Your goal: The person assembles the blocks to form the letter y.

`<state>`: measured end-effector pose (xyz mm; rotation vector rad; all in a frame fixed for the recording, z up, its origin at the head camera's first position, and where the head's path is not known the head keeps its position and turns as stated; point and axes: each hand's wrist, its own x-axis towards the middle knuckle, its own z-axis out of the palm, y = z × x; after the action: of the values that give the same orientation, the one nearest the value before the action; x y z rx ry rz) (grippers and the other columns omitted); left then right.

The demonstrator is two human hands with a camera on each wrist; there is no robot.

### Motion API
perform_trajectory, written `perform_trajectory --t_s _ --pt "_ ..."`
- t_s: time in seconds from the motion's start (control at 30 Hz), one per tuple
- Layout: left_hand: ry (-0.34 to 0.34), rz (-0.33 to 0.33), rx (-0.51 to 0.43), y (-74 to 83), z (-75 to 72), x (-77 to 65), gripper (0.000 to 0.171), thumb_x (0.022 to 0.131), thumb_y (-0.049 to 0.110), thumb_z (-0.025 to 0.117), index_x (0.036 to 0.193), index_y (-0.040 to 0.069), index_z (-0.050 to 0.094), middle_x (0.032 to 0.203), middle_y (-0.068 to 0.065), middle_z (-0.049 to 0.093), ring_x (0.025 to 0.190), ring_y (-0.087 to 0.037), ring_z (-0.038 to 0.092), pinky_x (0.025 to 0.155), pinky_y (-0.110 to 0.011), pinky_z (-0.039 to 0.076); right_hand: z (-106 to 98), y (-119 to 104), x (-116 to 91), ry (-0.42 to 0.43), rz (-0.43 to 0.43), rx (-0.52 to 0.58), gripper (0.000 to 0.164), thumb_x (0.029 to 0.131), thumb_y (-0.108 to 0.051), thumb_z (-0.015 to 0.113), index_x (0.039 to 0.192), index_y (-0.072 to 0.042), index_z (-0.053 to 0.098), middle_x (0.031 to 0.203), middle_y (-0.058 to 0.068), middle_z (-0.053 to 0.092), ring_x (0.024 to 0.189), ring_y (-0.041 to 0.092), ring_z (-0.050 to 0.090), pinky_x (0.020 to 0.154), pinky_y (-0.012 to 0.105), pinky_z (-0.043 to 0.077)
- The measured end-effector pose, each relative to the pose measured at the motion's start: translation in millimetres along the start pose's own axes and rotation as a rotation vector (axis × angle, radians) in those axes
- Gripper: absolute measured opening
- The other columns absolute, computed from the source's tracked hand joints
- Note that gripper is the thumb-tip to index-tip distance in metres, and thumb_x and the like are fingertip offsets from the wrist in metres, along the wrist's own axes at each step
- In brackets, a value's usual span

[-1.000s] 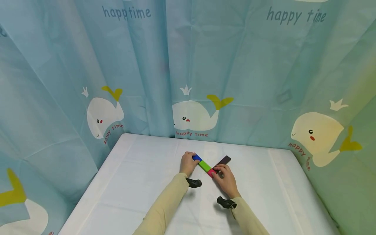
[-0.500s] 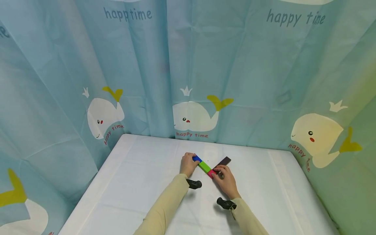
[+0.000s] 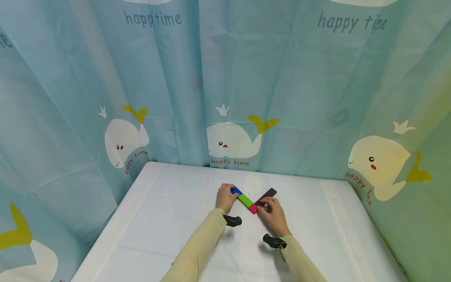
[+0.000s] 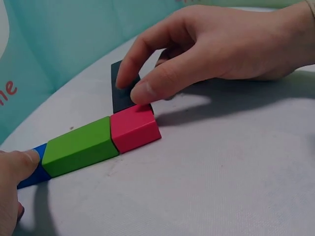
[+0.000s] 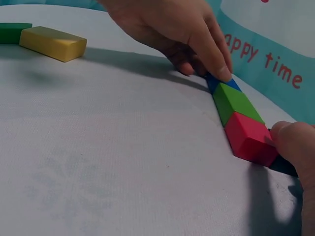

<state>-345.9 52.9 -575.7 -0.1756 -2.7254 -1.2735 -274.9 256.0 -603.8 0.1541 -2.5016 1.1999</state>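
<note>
Blue (image 3: 236,190), green (image 3: 245,201) and red (image 3: 253,208) blocks lie end to end in a slanting row on the white table. A black block (image 3: 270,192) angles away from the red end, toward the back right. My left hand (image 3: 225,197) pinches the blue block between thumb and fingers. Over the junction of red and black is my right hand (image 3: 276,214), fingers loosely bent. In the left wrist view its index fingertip (image 4: 125,81) is over the black block and its thumb (image 4: 147,92) is by the red block's far corner.
In the right wrist view a yellow block (image 5: 54,43) and a dark green block (image 5: 15,33) lie at the far left on the table (image 5: 108,162). A blue whale-print curtain (image 3: 176,78) hangs behind the table and along its sides.
My right hand has shifted slightly right, off the red block, so more of the red and black blocks shows. My left hand and the row of blocks stay in place.
</note>
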Motion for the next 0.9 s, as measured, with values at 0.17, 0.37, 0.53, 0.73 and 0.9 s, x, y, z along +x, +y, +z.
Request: perform_trajectory --t_s 0.17,0.37,0.53,0.73,0.9 --pt "-0.015 0.054 -0.046 -13.7 -7.5 6.2 0.034 0.092 0.017 0.069 0.121 0.0 0.064 0.118 -0.018 0.054 0.105 -0.029 0.059 0.092 -0.04 0.048 3 -2 2 -0.031 0.016 0.012 0.029 0.082 -0.017 0.08 0.106 -0.003 0.07 0.118 0.012 0.058 0.083 0.016 0.052 0.073 0.028 0.044" --pt "-0.367 0.231 0.06 -22.2 -54.6 5.9 0.028 0.096 0.017 0.063 0.118 0.002 0.066 0.115 -0.014 0.057 0.101 -0.024 0.059 0.088 -0.037 0.05 2 -2 2 -0.048 0.035 -0.026 0.03 0.081 -0.017 0.081 0.106 -0.004 0.07 0.118 0.011 0.057 0.083 0.016 0.052 0.073 0.029 0.044" --pt "-0.747 0.31 0.161 -23.2 -101.7 -10.4 0.031 0.092 0.024 0.069 0.12 0.011 0.069 0.114 -0.001 0.061 0.102 -0.014 0.058 0.088 -0.029 0.048 0 -1 2 -0.048 0.036 -0.038 0.03 0.082 -0.016 0.08 0.107 -0.003 0.07 0.12 0.012 0.056 0.084 0.017 0.053 0.074 0.03 0.044" --pt "-0.939 0.352 0.177 -35.1 -129.9 -34.5 0.045 0.084 0.019 0.079 0.127 0.014 0.066 0.115 0.005 0.059 0.103 -0.012 0.056 0.089 -0.024 0.045 0 -1 3 -0.052 0.037 -0.035 0.029 0.083 -0.016 0.079 0.107 -0.003 0.071 0.121 0.012 0.056 0.084 0.017 0.054 0.073 0.029 0.044" --pt "-0.961 0.362 0.147 -49.6 -130.9 -49.0 0.052 0.083 0.011 0.079 0.132 0.013 0.062 0.115 0.004 0.056 0.098 -0.009 0.056 0.086 -0.02 0.046 3 -2 2 -0.061 0.042 -0.037 0.028 0.083 -0.017 0.08 0.106 -0.004 0.071 0.121 0.012 0.056 0.085 0.018 0.054 0.074 0.03 0.044"
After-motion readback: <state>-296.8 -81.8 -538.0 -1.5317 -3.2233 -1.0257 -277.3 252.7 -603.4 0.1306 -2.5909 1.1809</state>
